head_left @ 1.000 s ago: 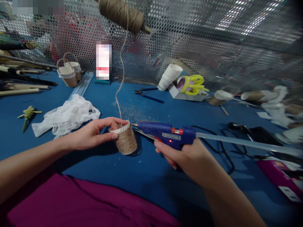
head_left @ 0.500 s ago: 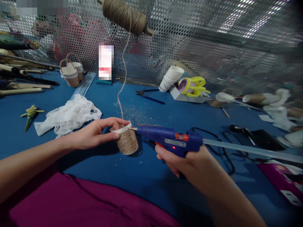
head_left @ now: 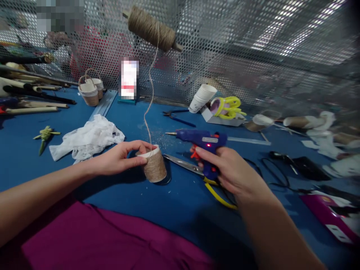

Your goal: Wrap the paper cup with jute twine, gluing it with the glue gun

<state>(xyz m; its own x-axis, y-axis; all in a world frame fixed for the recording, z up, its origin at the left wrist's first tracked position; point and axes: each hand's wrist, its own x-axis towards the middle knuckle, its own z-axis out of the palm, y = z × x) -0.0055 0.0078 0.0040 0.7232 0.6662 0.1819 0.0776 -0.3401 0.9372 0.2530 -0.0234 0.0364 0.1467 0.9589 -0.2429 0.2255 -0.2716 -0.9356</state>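
My left hand (head_left: 128,156) pinches the white rim of a small paper cup (head_left: 155,168) wrapped in brown twine, which lies tilted low over the table. From its rim a strand of twine (head_left: 150,97) runs up to a twine spool (head_left: 151,30) hung at the mesh. My right hand (head_left: 229,167) is closed round the handle of a blue glue gun (head_left: 197,137) with a lit red light. Its nozzle points left, above and apart from the cup. Scissors with yellow handles (head_left: 187,164) lie on the table beneath the glue gun, blades toward the cup.
A crumpled white lace cloth (head_left: 88,137) lies left of the cup. Behind stand two twine-wrapped baskets (head_left: 89,94), a phone (head_left: 128,79), pliers (head_left: 180,117), stacked paper cups (head_left: 203,97) and a box (head_left: 222,119) with a yellow-wrapped roll. A purple power strip (head_left: 323,217) sits at right.
The glue gun has moved up and away from the cup's rim, uncovering the scissors below. My left hand still pinches the cup. The whole view has shifted slightly.
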